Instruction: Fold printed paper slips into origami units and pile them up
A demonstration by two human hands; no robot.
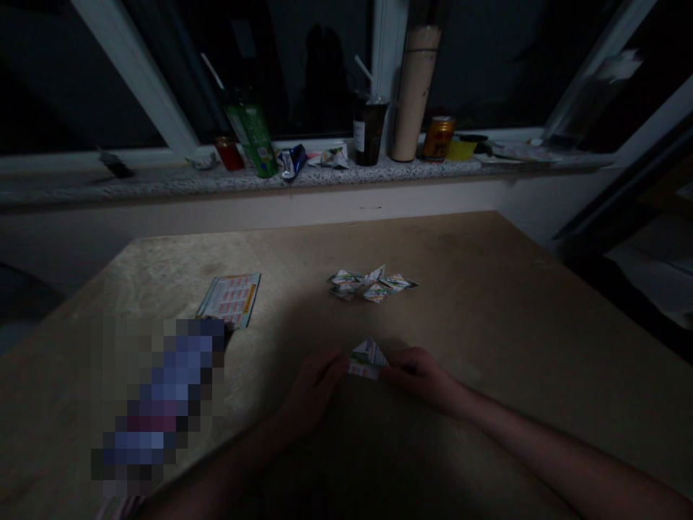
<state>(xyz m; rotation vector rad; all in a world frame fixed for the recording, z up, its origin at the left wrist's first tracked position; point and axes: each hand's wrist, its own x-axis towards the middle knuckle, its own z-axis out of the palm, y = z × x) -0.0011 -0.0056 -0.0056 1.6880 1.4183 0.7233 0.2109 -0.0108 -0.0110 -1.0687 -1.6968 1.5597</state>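
On my feed, left fingers (pixel 332 361) and right fingers (pixel 411 357) pinched the folded printed paper (pixel 368 357) from opposite sides, probably to steady its creases, nearer the camera than the folded-paper cluster (pixel 373 287).

A beige flask (pixel 413 101) stands beside a can (pixel 438 139).

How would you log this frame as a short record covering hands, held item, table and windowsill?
Left hand: holding folded paper by its left edge
Right hand: holding its right edge
Held item: printed, peaked on the far side
Table: folded pieces beyond the hands; printed sheet to the left
Windowsill: includes green container, dark cup, tall flask, orange can
Lighting: dim
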